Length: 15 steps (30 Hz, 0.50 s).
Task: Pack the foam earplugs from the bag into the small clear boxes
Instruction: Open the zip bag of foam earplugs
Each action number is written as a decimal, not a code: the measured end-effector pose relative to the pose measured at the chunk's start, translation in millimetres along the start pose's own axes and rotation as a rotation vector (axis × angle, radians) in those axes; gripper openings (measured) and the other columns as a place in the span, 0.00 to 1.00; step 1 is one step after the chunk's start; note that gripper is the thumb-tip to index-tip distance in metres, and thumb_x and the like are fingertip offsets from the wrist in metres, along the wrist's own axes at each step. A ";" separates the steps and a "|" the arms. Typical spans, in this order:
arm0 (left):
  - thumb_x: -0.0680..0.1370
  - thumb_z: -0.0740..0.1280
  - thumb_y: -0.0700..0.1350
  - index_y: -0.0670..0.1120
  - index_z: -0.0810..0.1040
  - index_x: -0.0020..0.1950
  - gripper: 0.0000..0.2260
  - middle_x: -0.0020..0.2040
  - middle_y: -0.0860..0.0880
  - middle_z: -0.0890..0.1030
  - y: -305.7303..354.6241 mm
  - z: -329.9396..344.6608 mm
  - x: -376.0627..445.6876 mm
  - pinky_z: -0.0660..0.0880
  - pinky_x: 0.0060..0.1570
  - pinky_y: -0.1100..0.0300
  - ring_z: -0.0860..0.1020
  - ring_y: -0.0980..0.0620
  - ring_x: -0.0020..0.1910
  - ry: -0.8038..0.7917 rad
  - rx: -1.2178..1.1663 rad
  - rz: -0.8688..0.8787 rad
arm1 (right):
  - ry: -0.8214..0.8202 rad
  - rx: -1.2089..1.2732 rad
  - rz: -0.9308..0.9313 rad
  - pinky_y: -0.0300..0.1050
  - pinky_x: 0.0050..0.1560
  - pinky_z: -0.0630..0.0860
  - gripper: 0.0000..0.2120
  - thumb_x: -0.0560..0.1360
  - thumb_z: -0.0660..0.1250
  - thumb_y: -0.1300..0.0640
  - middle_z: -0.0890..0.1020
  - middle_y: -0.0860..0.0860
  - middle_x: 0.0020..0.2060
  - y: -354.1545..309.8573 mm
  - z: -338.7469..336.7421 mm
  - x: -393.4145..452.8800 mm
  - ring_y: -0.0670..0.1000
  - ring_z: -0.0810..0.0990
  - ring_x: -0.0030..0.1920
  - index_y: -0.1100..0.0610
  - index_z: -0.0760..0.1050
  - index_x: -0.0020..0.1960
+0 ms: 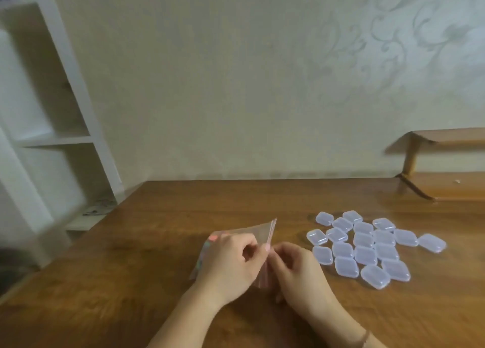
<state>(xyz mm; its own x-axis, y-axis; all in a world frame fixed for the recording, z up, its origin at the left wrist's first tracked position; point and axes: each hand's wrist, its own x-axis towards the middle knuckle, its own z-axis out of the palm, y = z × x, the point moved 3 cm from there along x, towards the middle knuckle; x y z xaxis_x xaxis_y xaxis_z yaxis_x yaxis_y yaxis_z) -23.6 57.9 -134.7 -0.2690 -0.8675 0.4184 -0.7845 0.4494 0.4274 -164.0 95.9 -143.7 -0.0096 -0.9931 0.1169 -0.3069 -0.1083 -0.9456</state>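
Observation:
A clear zip bag (pixel 258 229) with coloured foam earplugs (pixel 213 238) showing through it stands on the wooden table (pixel 131 282). My left hand (pixel 231 263) pinches one side of the bag's pink zip edge. My right hand (pixel 296 271) pinches the other side of that edge, facing the left hand. Most of the bag is hidden behind my left hand. Several small clear boxes (pixel 367 248), all with lids shut, lie in a loose cluster on the table to the right of my hands.
A low wooden shelf (pixel 441 187) sits at the table's back right corner. A white shelving unit (pixel 47 127) stands off the table's left side. The wall runs along the table's far edge.

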 end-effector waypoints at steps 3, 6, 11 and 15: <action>0.78 0.58 0.65 0.52 0.77 0.37 0.21 0.34 0.55 0.79 -13.4 5.8 -0.1 0.73 0.54 0.52 0.78 0.57 0.39 -0.070 -0.068 0.034 | 0.027 -0.161 -0.103 0.38 0.31 0.74 0.08 0.79 0.64 0.54 0.83 0.46 0.33 5.2 -1.5 4.1 0.42 0.78 0.29 0.51 0.79 0.43; 0.79 0.60 0.58 0.50 0.76 0.36 0.17 0.32 0.53 0.77 -11.9 5.5 1.5 0.74 0.49 0.50 0.77 0.54 0.37 -0.048 -0.153 0.061 | 0.046 -0.243 -0.157 0.46 0.37 0.77 0.07 0.78 0.65 0.52 0.82 0.44 0.33 6.1 0.3 7.1 0.46 0.79 0.34 0.49 0.79 0.42; 0.79 0.62 0.51 0.54 0.74 0.36 0.12 0.32 0.58 0.76 -6.8 6.0 1.8 0.75 0.51 0.54 0.77 0.58 0.38 -0.079 -0.077 0.097 | 0.046 -0.291 -0.123 0.49 0.38 0.78 0.08 0.76 0.64 0.47 0.81 0.45 0.33 7.7 0.9 10.3 0.47 0.77 0.33 0.48 0.78 0.41; 0.80 0.64 0.48 0.55 0.74 0.38 0.10 0.34 0.59 0.76 -4.9 6.4 0.2 0.73 0.52 0.60 0.77 0.59 0.42 -0.052 -0.036 0.134 | 0.075 -0.305 -0.046 0.48 0.36 0.77 0.10 0.75 0.64 0.49 0.80 0.47 0.30 7.9 1.3 12.4 0.46 0.75 0.30 0.50 0.77 0.37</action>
<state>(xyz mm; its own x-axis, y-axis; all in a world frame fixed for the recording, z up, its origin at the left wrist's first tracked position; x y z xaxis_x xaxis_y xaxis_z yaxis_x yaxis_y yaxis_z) -23.3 54.1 -141.9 -0.3997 -0.8087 0.4316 -0.7193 0.5686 0.3992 -165.3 82.7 -150.1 -0.0556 -0.9802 0.1901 -0.5798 -0.1233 -0.8054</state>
